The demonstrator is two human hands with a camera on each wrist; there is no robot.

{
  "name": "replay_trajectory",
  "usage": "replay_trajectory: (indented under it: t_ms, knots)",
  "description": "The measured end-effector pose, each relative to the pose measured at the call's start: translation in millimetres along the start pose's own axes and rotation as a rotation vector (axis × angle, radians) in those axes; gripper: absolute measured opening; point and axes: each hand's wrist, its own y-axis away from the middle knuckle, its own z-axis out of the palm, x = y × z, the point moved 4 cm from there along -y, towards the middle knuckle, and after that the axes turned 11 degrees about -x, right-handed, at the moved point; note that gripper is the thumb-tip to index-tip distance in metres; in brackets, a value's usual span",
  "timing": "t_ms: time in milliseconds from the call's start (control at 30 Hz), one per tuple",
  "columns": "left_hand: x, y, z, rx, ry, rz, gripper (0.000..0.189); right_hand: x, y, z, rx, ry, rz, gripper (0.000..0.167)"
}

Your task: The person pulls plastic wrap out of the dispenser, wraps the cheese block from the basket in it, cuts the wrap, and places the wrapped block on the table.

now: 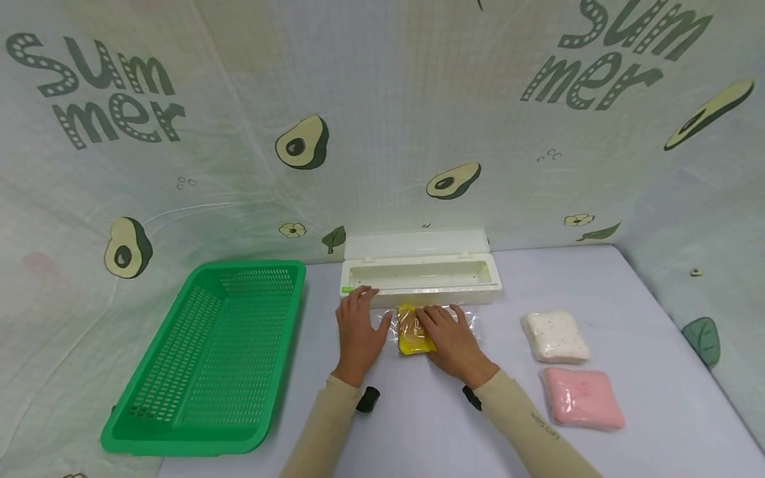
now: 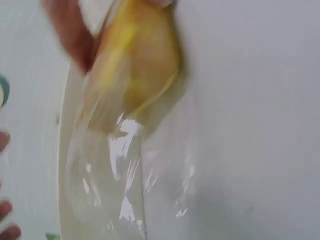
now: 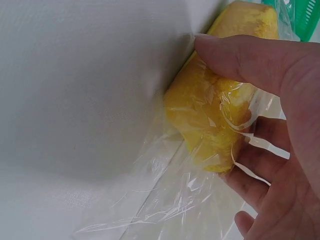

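In the head view a yellow block (image 1: 412, 335) in clear plastic film (image 1: 390, 325) lies on the table just before a long white box (image 1: 427, 297). My right hand (image 1: 457, 348) grips this block, thumb on one side and fingers on the other, as the right wrist view shows. Loose crinkled film sticks out past both ends of the block. My left hand (image 1: 361, 338) has its fingers spread and relaxed, the fingertips overlapping the box's front edge beside a small green slider (image 1: 347, 289). Only bits of left fingers show at the left wrist view's edge.
The box's lid (image 1: 418, 243) stands raised at the back. A green plastic basket (image 1: 271, 372) sits on the left. To the right lie a white wrapped block (image 1: 557, 336) and a pink wrapped block (image 1: 584, 398). A patterned cloth (image 1: 382, 99) hangs behind the table.
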Motion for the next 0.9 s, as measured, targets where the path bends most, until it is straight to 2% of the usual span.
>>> replay_trajectory:
  t_ms: [67, 133, 233, 300, 433, 533, 800, 900]
  knots:
    - [-11.4, -6.0, -8.1, 0.079, 0.095, -0.079, 0.058, 0.4, -0.1, -0.2, -0.007, -0.02, 0.001, 0.07]
    - [-22.7, -10.6, -13.6, 0.113, 0.149, -0.161, 0.065, 0.7, 0.2, 0.7, -0.018, -0.036, 0.002, 0.07]
    - [-38.2, -15.8, -16.9, 0.087, 0.184, -0.265, 0.076, 0.7, 0.9, 2.2, -0.036, -0.052, 0.002, 0.07]
    - [-45.5, -18.5, -17.6, 0.045, 0.201, -0.292, 0.082, 0.7, 1.6, 2.9, -0.043, -0.052, 0.004, 0.07]
    - [-55.2, -24.1, -17.1, -0.037, 0.2, -0.278, 0.086, 1.2, 2.5, 2.9, -0.036, -0.05, 0.009, 0.07]
    - [-61.2, -26.6, -14.8, -0.072, 0.172, -0.254, 0.086, 0.9, 2.9, 3.0, -0.023, -0.054, 0.009, 0.069]
    - [-75.5, -30.5, -9.4, -0.085, 0.078, -0.215, 0.084, 0.5, 3.3, 4.2, -0.023, -0.061, 0.013, 0.072]
    - [-79.6, -31.4, -7.9, -0.089, 0.04, -0.221, 0.085, 0.6, 3.4, 3.9, -0.031, -0.064, 0.013, 0.072]
